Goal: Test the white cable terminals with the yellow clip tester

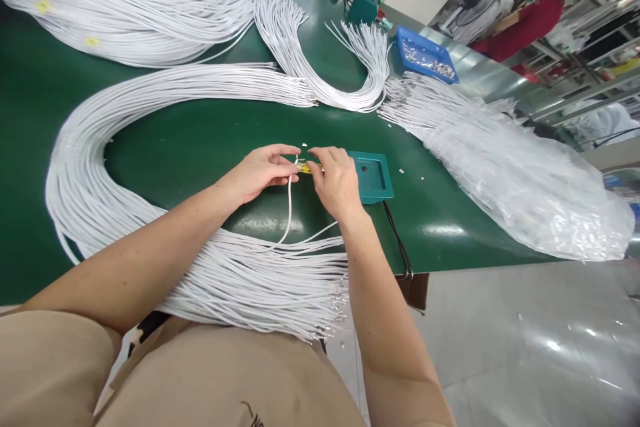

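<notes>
My left hand (270, 170) pinches the end of a single white cable (289, 207), which hangs down toward a large bundle of white cables (265, 280) at the table's near edge. Close beside it, my right hand (335, 180) has its fingers curled at a small yellow piece (304, 168) between the two hands. How the right fingertips touch that piece is too small to tell. Just right of my right hand sits a teal device (373, 177) with a black cord.
More white cable bundles (200, 83) curve across the green table (190, 140). A blue tray (425, 57) of small parts stands at the back. Plastic-wrapped cables (525, 173) lie at the right. A person in a red top (525, 30) is in the background.
</notes>
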The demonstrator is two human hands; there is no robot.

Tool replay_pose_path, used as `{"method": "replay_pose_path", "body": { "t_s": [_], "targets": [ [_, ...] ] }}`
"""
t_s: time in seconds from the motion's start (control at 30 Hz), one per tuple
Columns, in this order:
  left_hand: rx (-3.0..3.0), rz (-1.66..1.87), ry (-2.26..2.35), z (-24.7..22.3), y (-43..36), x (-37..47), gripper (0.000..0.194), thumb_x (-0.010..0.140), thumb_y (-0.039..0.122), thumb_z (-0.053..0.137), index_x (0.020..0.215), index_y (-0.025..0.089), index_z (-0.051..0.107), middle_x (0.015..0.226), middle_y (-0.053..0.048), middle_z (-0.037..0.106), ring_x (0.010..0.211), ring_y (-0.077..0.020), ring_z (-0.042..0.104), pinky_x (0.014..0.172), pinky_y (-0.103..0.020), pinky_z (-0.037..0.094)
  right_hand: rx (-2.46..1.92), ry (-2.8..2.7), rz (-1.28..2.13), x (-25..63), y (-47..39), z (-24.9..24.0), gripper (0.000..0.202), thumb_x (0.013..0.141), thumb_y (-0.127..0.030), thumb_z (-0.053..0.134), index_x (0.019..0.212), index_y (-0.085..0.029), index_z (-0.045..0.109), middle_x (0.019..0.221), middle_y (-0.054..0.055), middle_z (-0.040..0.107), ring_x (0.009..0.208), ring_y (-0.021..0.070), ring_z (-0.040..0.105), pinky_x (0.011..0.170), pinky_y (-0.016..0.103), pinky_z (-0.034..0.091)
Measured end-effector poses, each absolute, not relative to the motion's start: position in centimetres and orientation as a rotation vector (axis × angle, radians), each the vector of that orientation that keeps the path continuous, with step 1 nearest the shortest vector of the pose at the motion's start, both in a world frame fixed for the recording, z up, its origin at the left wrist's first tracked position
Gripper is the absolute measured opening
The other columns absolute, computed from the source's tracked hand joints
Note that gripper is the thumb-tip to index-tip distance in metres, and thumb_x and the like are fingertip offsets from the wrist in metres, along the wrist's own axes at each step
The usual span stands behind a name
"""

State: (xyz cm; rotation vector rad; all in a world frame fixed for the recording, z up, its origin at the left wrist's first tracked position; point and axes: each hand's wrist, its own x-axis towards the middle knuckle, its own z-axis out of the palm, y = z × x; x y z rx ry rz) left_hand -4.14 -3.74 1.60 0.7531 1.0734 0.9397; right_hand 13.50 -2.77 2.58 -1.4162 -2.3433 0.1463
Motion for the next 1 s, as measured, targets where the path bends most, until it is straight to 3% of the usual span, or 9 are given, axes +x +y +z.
{"method": "replay_pose_path", "body": {
  "t_s": [0.07, 0.17, 0.47, 0.8, 1.0],
  "targets": [
    [0.96, 0.968, 1.198, 1.3, -3.7, -4.1, 0.04, 0.07, 0.014, 0.074, 0.109, 0.015, 0.066, 0.072, 0.0, 0.067, 0.067, -0.0142, 0.069, 0.062, -0.025, 0.05, -1.497, -2.443, 0.08, 14.0, -2.0, 2.6, 0.021, 0.091, -0.02, 0.053, 0.108, -0.016, 0.064, 0.105, 0.011, 0.07, 0.099, 0.0253, 0.058, 0.095, 0.038, 0.037],
    [1.169, 0.938, 1.299, 0.8, -3.6, -4.1, 0.04, 0.07, 0.016, 0.072, 0.11, 0.016, 0.066, 0.074, 0.0, 0.068, 0.068, -0.0163, 0.071, 0.067, -0.027, 0.052, -1.559, -2.603, 0.076, 14.4, -1.3, 2.8, 0.015, 0.086, -0.015, 0.059, 0.098, -0.016, 0.067, 0.09, 0.01, 0.072, 0.089, 0.0255, 0.061, 0.097, 0.039, 0.037],
    [1.289, 0.885, 1.382, -0.3, -3.2, -4.3, 0.039, 0.069, 0.021, 0.071, 0.108, 0.018, 0.067, 0.078, -0.001, 0.072, 0.072, -0.0194, 0.074, 0.076, -0.031, 0.053, -1.605, -2.635, 0.13, 14.0, -0.8, 3.0, 0.012, 0.084, -0.014, 0.062, 0.094, -0.016, 0.067, 0.089, 0.013, 0.071, 0.087, 0.0272, 0.061, 0.083, 0.038, 0.039],
    [1.354, 0.825, 1.452, -1.0, -2.8, -4.1, 0.037, 0.067, 0.022, 0.07, 0.104, 0.019, 0.07, 0.075, -0.001, 0.075, 0.073, -0.0195, 0.073, 0.08, -0.032, 0.052, -1.605, -2.574, 0.193, 14.0, -0.1, 3.2, 0.009, 0.081, -0.01, 0.061, 0.08, -0.018, 0.065, 0.078, 0.007, 0.068, 0.077, 0.0223, 0.056, 0.073, 0.034, 0.036],
    [1.38, 0.813, 1.464, -1.2, -2.9, -4.1, 0.035, 0.067, 0.022, 0.069, 0.102, 0.019, 0.071, 0.074, -0.001, 0.075, 0.074, -0.0197, 0.073, 0.082, -0.032, 0.052, -1.618, -2.545, 0.207, 14.1, -0.4, 3.3, 0.008, 0.08, -0.015, 0.067, 0.087, -0.017, 0.067, 0.088, 0.01, 0.07, 0.088, 0.0259, 0.059, 0.08, 0.036, 0.039]
  ]
}}
